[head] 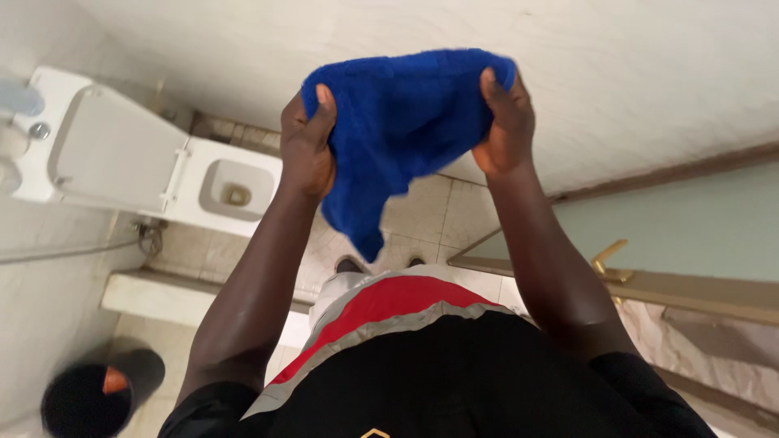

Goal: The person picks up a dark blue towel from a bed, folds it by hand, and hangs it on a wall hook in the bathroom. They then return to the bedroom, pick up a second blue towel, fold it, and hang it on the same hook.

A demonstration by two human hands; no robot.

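Note:
I hold a blue cloth (398, 138) up in front of me with both hands. My left hand (307, 146) grips its left edge, thumb over the top. On the right edge, my right hand (505, 126) pinches the cloth the same way. The cloth hangs between the hands and a loose corner droops down toward my body. Below, my black shirt and red-and-grey shorts (389, 304) fill the lower middle of the view.
A white toilet (195, 182) with its lid raised stands at the left on a tiled floor. A black bucket (81, 397) sits at the bottom left. A pale green door (690, 227) with a gold handle (608, 264) is at the right. White wall lies ahead.

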